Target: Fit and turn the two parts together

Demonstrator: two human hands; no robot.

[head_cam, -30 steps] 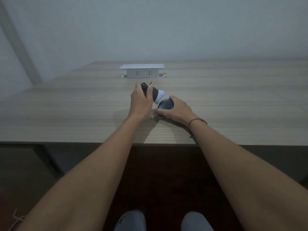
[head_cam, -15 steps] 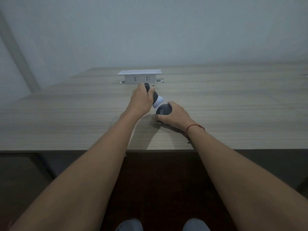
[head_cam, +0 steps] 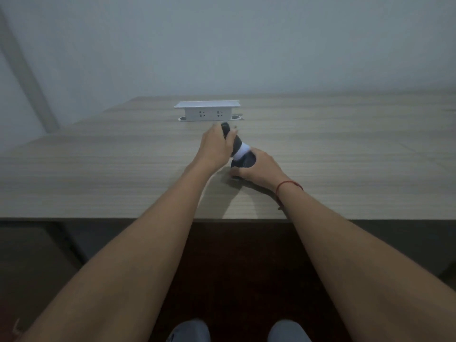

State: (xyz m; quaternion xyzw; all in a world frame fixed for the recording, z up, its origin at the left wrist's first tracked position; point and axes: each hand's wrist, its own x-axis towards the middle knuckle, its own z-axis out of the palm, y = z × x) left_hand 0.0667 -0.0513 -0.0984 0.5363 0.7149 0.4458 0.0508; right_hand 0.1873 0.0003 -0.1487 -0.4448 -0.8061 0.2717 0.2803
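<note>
Left hand [head_cam: 216, 146] has its fingers wrapped round the dark handle [head_cam: 229, 138], which slants up and away toward the socket box [head_cam: 207, 111]; its white tip [head_cam: 243, 151] points down-right into the dark round base [head_cam: 244, 161]. Right hand [head_cam: 259, 169] grips that base on the table [head_cam: 98, 174].

Dim, bluish, flat light; soft and low in contrast

Brightest on the pale wood-grain tabletop [head_cam: 345, 156] and the white raised socket box [head_cam: 206, 111]; soft shadow cast toward the near edge beneath the left hand [head_cam: 216, 149] and right hand [head_cam: 261, 166], with a paler patch between. Murky and nearly black below the table edge. No glare. Wide-angle stretch on the forearms at the lower corners; fine detail smeared and grainy
</note>
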